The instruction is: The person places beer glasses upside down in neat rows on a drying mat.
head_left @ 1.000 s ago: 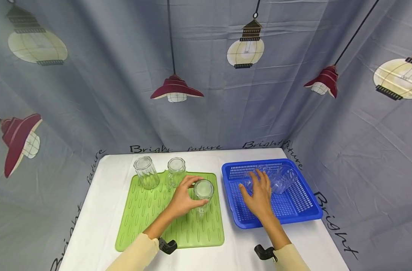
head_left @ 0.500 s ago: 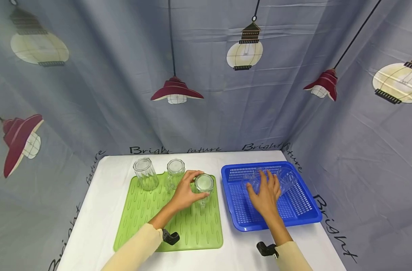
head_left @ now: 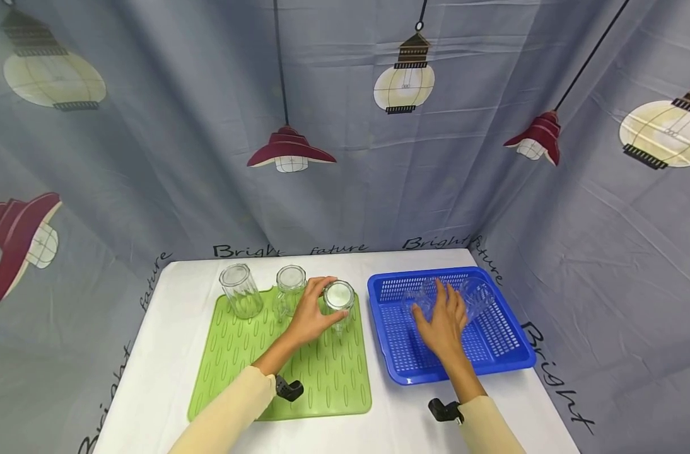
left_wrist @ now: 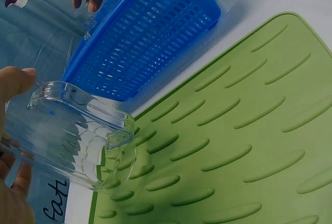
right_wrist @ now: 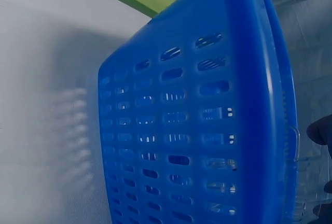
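Note:
My left hand [head_left: 309, 317] grips an upside-down clear glass mug [head_left: 339, 295] at the far right of the green drying mat [head_left: 322, 384]. Its handle faces me; whether the rim touches the mat I cannot tell. In the left wrist view, thumb and fingers lie on either side of that mug [left_wrist: 72, 136]. Inside the blue basket [head_left: 402, 379], my right hand [head_left: 444, 328] has its bent fingers and thumb about a clear glass mug, mostly hidden beneath them. Other clear glassware [head_left: 477, 299] lies beside it. At its view's edge, the right wrist camera catches the fingers [right_wrist: 321, 130] near glass.
An inverted glass [head_left: 241, 293] and an inverted glass mug [head_left: 291, 290] stand along the mat's far edge, left of my left hand. The basket's raised rim [right_wrist: 254, 99] surrounds my right hand. Behind the white table [head_left: 393, 422] hangs a grey curtain [head_left: 345, 208].
My left hand has shifted the mug away from me, toward the mat's far edge. The right hand has moved a little rightward in the basket, its thumb drawn closer to the fingers.

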`<state>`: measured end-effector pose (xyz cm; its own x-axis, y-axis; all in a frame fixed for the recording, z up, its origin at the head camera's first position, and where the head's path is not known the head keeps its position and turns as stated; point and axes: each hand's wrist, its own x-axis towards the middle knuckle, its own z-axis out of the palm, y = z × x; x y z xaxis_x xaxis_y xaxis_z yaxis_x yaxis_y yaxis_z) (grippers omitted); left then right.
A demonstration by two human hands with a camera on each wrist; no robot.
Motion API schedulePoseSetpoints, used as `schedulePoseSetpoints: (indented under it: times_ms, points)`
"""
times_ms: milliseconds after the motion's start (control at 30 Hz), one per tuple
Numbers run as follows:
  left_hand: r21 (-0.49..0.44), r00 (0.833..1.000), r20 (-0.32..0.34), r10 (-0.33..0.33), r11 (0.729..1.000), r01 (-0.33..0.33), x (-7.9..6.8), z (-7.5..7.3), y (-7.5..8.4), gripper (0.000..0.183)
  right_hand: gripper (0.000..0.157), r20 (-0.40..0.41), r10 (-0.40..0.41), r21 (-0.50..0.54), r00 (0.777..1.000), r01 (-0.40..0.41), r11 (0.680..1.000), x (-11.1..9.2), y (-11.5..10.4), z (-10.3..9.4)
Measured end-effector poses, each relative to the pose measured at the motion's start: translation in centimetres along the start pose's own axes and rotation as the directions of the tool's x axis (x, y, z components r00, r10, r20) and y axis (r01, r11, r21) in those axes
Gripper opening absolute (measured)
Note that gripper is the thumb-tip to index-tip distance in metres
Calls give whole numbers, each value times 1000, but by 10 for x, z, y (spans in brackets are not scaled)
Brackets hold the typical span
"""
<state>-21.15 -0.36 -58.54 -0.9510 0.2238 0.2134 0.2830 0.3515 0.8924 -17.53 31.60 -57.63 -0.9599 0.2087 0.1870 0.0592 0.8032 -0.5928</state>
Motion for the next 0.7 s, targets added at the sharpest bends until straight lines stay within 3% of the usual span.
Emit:
schedulePoseSetpoints:
  times_ms: [267,700]
  points:
    - [28,999,7,43,999,-43,13,3,-6,79,74,-8,32,4,999,-32,999,5,0,5]
    - [50,1000,-1,16,999,-16,24,8,-10,78,65,-20,-6,11,1000,7,1000,8,4,-2]
